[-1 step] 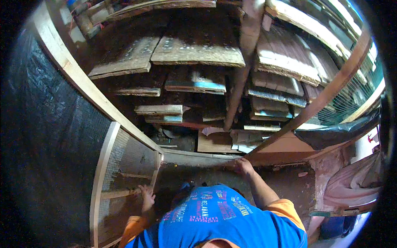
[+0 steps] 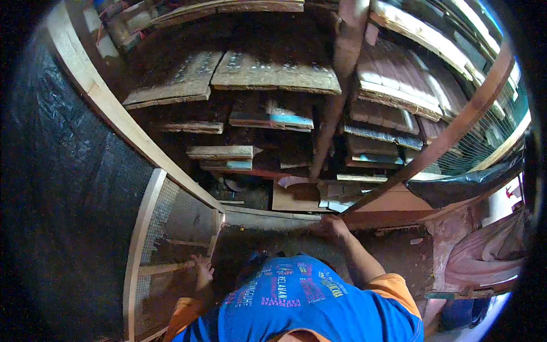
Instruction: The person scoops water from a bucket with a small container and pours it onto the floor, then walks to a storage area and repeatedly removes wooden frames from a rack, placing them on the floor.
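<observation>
My left hand point(image 2: 203, 270) is at the end of a wooden crossbar point(image 2: 165, 267) on a mesh-covered frame, low on the left. Its fingers look loosely apart and touch the wood. My right hand point(image 2: 332, 227) is closed around wood at the lower end of a slanting wooden post point(image 2: 424, 155), beside the sill point(image 2: 270, 219). The right fingers are dark and partly hidden. Below, between my arms, is my blue shirt point(image 2: 296, 293) with orange sleeves.
Ahead, worn boards point(image 2: 276, 74) lie in stepped tiers, split by a round wooden pole point(image 2: 336, 102). Black plastic sheeting point(image 2: 68, 188) covers the left side, edged by a pale beam point(image 2: 108, 111). Green netting point(image 2: 481, 139) and a draped cloth point(image 2: 484, 251) are on the right.
The tiers of boards sit very slightly farther right in view. Both hands stay in practically the same places.
</observation>
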`<action>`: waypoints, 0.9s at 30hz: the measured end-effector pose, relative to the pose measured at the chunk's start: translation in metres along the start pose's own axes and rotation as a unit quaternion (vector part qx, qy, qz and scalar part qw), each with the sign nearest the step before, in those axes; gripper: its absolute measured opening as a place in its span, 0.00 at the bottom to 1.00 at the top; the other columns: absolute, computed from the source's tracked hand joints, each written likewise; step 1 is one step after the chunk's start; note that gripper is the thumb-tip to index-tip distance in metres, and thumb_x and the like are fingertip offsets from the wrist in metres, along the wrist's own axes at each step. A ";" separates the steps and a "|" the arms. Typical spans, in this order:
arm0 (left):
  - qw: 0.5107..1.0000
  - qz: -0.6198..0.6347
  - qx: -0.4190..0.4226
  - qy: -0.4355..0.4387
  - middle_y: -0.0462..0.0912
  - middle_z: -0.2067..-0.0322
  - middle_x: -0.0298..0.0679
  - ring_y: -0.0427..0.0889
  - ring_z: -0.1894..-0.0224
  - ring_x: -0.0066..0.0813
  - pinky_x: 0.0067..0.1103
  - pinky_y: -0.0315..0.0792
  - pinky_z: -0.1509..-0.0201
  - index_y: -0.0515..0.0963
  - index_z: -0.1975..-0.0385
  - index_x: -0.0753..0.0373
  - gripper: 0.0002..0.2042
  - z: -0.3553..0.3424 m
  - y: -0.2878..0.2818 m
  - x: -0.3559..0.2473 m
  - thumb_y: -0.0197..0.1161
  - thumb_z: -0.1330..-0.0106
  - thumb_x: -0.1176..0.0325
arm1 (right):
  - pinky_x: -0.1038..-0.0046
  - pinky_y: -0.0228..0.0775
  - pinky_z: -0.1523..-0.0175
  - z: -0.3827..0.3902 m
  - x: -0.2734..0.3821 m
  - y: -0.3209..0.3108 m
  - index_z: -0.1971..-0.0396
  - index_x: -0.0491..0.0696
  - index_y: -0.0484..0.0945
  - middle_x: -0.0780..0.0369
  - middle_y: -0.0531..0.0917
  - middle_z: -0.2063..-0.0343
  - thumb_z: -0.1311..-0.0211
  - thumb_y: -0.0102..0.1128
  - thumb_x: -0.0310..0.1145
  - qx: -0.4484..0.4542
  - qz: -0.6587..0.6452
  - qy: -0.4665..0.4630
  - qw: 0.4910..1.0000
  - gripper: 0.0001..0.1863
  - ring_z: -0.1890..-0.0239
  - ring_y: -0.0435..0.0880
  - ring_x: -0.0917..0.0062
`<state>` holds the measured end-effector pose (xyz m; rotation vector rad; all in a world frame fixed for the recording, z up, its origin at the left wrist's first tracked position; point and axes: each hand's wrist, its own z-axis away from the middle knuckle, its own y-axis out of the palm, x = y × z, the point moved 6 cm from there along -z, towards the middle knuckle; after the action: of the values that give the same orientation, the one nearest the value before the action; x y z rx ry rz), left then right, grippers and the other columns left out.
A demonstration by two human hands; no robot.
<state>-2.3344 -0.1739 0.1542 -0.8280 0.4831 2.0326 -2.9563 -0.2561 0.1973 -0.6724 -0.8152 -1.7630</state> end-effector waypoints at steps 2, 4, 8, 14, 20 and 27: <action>1.000 -0.003 0.014 -0.004 0.57 0.35 0.46 0.60 0.37 0.45 0.43 0.57 0.37 0.54 0.34 0.56 0.36 -0.015 0.009 -0.009 0.44 0.35 0.38 | 0.68 0.70 0.60 0.008 0.052 0.048 0.59 0.49 0.73 0.66 0.77 0.69 0.40 0.58 0.46 -0.011 -0.045 0.023 0.999 0.17 0.65 0.77 0.76; 1.000 -0.007 0.026 -0.014 0.57 0.35 0.46 0.61 0.37 0.45 0.43 0.57 0.37 0.54 0.34 0.56 0.36 -0.026 0.011 -0.013 0.44 0.35 0.38 | 0.71 0.68 0.55 0.003 0.122 0.101 0.64 0.52 0.74 0.68 0.77 0.70 0.40 0.58 0.48 0.023 -0.022 -0.063 0.998 0.15 0.62 0.77 0.77; 0.999 -0.013 0.033 -0.039 0.57 0.35 0.45 0.61 0.37 0.45 0.43 0.57 0.38 0.54 0.34 0.56 0.36 -0.041 0.001 -0.011 0.44 0.35 0.37 | 0.67 0.64 0.50 -0.008 0.213 0.183 0.67 0.56 0.74 0.69 0.78 0.67 0.40 0.58 0.54 0.162 -0.126 -0.055 0.977 0.16 0.59 0.76 0.77; 0.997 -0.014 0.016 -0.077 0.57 0.35 0.45 0.61 0.38 0.45 0.43 0.58 0.38 0.55 0.34 0.56 0.36 -0.053 -0.038 0.004 0.44 0.36 0.37 | 0.60 0.60 0.39 -0.089 0.269 0.230 0.50 0.44 0.65 0.58 0.74 0.59 0.51 0.64 0.63 0.014 -0.284 -0.042 0.958 0.41 0.61 0.77 0.69; 0.995 -0.008 -0.004 -0.100 0.58 0.35 0.45 0.61 0.38 0.45 0.42 0.58 0.38 0.56 0.34 0.57 0.37 -0.058 -0.075 0.014 0.44 0.36 0.37 | 0.60 0.72 0.51 -0.132 0.301 0.257 0.52 0.43 0.67 0.54 0.75 0.57 0.53 0.68 0.58 0.033 -0.433 -0.123 0.892 0.38 0.59 0.78 0.63; 0.994 -0.013 0.004 -0.105 0.58 0.36 0.45 0.61 0.38 0.44 0.42 0.58 0.39 0.56 0.35 0.57 0.37 -0.085 -0.088 0.011 0.44 0.36 0.36 | 0.66 0.78 0.62 -0.154 0.302 0.249 0.64 0.47 0.72 0.59 0.77 0.67 0.47 0.69 0.41 0.008 -0.456 -0.160 0.876 0.18 0.67 0.78 0.68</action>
<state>-2.2340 -0.1705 0.0839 -0.6035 0.3593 2.0644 -2.8229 -0.6079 0.3854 -0.6138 -1.5484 -2.5065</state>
